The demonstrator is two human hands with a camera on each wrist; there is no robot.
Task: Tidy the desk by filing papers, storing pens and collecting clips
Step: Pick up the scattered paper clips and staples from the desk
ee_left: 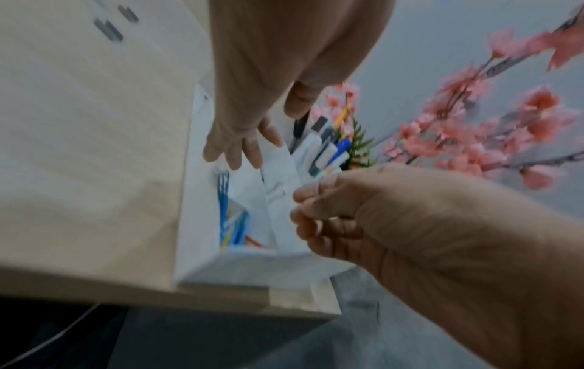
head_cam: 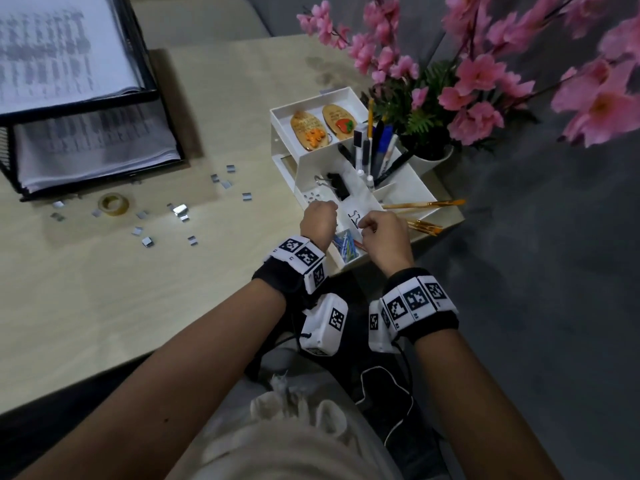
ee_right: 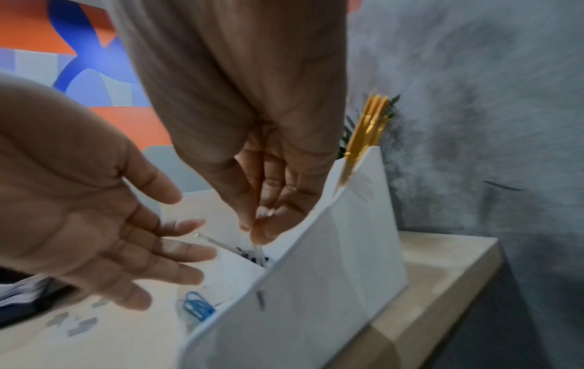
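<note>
A white desk organiser (head_cam: pixel 351 264) stands at the desk's right edge, and both hands hover over its front compartments. My left hand (head_cam: pixel 318 218) has straight fingers (ee_left: pixel 235 149) resting at a divider, its palm (ee_right: pixel 104 224) spread. My right hand (head_cam: pixel 377 230) pinches a small thin metal clip (ee_right: pixel 257 248) between thumb and fingertips (ee_right: pixel 264 213), just above a middle compartment. Coloured paper clips (head_cam: pixel 346 247) lie in the front compartment, a blue one (ee_right: pixel 197 307) showing. Black binder clips (head_cam: pixel 337 188) and pens (head_cam: pixel 372 147) sit further back. Small silver pieces (head_cam: pixel 180 211) are scattered on the desk.
A black mesh paper tray (head_cam: pixel 166 109) holds stacked sheets at the back left. In front of it lies a tape roll (head_cam: pixel 113 203). Orange paintbrushes (head_cam: pixel 426 203) stick out of the organiser's right side. Pink flowers (head_cam: pixel 467 81) stand behind it, near the desk edge.
</note>
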